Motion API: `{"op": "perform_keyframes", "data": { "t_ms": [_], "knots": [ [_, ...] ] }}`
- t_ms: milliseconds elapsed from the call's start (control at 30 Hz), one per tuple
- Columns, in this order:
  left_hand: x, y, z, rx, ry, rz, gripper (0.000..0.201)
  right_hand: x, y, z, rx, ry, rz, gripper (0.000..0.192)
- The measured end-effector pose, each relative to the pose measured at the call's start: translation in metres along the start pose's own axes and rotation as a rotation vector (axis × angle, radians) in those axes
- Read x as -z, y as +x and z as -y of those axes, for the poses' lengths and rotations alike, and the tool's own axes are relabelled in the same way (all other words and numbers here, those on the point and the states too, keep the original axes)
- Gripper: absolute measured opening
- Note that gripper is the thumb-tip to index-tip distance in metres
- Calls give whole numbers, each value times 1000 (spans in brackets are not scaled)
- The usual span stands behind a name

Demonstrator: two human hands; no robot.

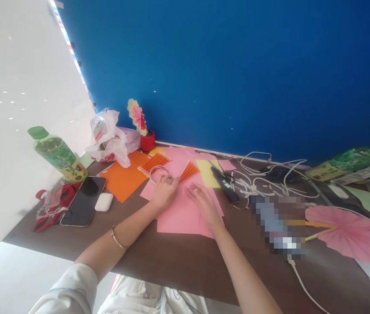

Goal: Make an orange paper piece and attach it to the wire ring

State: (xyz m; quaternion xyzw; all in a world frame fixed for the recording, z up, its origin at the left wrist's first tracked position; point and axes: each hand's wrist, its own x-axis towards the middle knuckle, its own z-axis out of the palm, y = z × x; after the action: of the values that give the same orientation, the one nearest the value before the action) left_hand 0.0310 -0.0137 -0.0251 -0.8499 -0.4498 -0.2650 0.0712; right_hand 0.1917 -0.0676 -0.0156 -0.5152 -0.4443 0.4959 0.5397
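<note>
My left hand is closed, its fingertips pinching the narrow end of an orange pleated paper fan with pale edges. My right hand hovers close to the fan, fingers stretched out and apart, with nothing visible in them. Beneath both hands lie overlapping pink paper sheets. A roll of clear tape rests just beyond my left hand, overlapping a second orange pleated strip. Flat orange paper is to the left, and yellow paper shows to the right of the fan.
On the left are a green-capped bottle, a black phone, a white earbud case and red-handled scissors. A plastic bag and red pot stand behind. Cables and a pink fan lie right.
</note>
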Motion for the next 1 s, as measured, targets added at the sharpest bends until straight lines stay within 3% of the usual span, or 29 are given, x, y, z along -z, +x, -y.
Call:
{"op": "perform_keyframes", "data": {
  "t_ms": [133, 233, 333, 400, 500, 600, 700, 833, 1000],
  "knots": [
    [8, -3, -3, -202, -121, -114, 26, 1, -2, 11, -120, 292, 86, 37],
    [15, -5, -11, -351, -182, -168, 24, -1, -6, 18, -142, 385, 158, 33],
    [20, -8, -17, -420, -339, -177, 25, -1, -7, 20, -129, 447, 150, 31],
    [22, -10, -19, -353, -550, -165, 26, 1, -6, 20, -98, 473, 132, 32],
    [24, -11, -20, -15, -931, -117, 26, 5, -5, 20, -57, 477, 172, 37],
    [24, -9, -20, 228, -1238, 112, 25, 6, -5, 20, -16, 419, 229, 38],
    [25, -7, -22, 285, -1410, 269, 27, 5, -7, 23, 50, 345, 233, 36],
    [29, -7, -22, 371, -1535, 285, 31, 4, -11, 27, 110, 267, 239, 33],
    [28, -8, -20, 326, -1535, 300, 34, 5, -9, 24, 116, 258, 197, 30]
  ]
}}
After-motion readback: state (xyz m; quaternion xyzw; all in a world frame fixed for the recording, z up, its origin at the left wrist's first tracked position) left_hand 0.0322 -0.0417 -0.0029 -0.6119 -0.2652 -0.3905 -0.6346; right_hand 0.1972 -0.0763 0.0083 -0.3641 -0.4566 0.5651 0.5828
